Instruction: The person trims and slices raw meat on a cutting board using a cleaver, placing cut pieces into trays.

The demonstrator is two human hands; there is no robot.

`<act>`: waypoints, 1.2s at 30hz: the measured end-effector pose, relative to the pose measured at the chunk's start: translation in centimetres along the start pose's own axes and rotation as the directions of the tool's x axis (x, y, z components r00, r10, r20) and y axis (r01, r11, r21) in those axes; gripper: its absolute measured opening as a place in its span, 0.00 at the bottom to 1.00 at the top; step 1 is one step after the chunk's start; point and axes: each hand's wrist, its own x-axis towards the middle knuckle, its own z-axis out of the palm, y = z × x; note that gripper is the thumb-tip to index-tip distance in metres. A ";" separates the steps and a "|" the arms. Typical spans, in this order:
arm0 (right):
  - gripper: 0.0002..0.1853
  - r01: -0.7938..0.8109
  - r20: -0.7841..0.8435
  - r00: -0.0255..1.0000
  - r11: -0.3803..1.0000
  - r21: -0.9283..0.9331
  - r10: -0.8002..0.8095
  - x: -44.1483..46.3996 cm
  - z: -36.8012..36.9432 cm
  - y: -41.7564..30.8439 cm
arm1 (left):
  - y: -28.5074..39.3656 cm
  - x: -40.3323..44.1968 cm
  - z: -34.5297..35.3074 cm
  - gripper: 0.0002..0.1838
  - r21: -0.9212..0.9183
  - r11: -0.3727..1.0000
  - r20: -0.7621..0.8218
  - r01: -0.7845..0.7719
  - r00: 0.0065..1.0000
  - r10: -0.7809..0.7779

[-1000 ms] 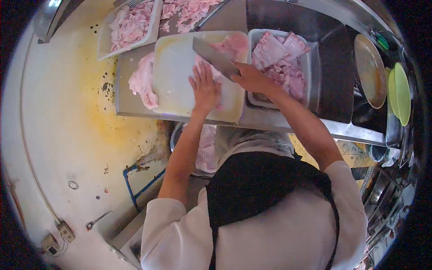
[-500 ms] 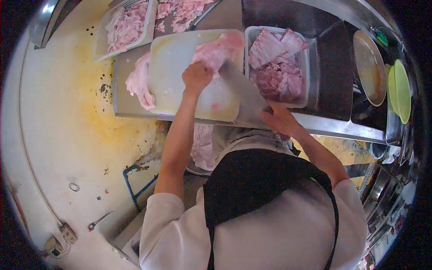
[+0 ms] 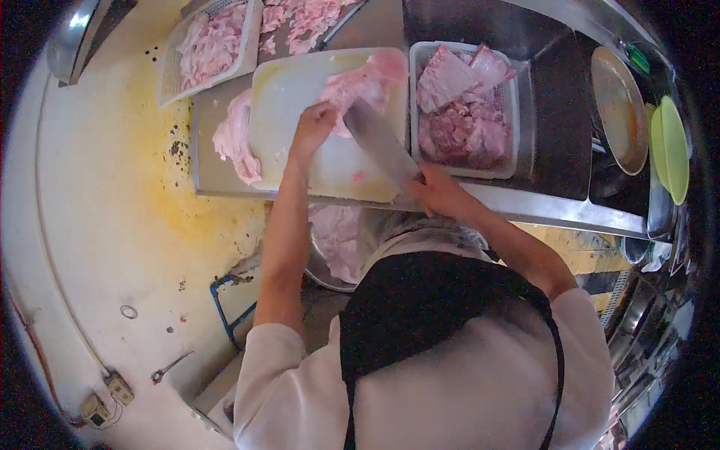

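Note:
A slab of pale pink raw meat (image 3: 371, 82) lies on the upper right of the white cutting board (image 3: 289, 97). My left hand (image 3: 315, 126) is closed on the meat's left edge, its fingertips pressed together there. In my right hand (image 3: 439, 191) is the handle of a wide-bladed knife (image 3: 382, 146). The blade points up and left, and its tip end lies at the meat's lower left, close to my left hand. A small pink scrap (image 3: 358, 176) sits near the board's lower edge. Another strip of raw meat (image 3: 238, 139) rests against the board's left side.
Right of the board, a white basket (image 3: 516, 112) holds ribs and darker meat. Another white basket (image 3: 171, 71) and loose trimmings (image 3: 304, 22) are at the back left. Below the counter edge stands a metal bowl (image 3: 319, 274) with meat. A pan (image 3: 619, 112) and green bowls (image 3: 670, 150) are far right.
My right hand and the knife have moved left, bringing the blade closer to my left hand. My left hand has shifted slightly left along the meat's edge.

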 end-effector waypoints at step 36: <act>0.22 0.181 -0.254 0.947 0.980 -0.083 -0.196 6.6 4.7 -3.3 | -0.6 1.8 -1.8 0.11 0.322 0.941 -0.069 -0.099 0.989 0.128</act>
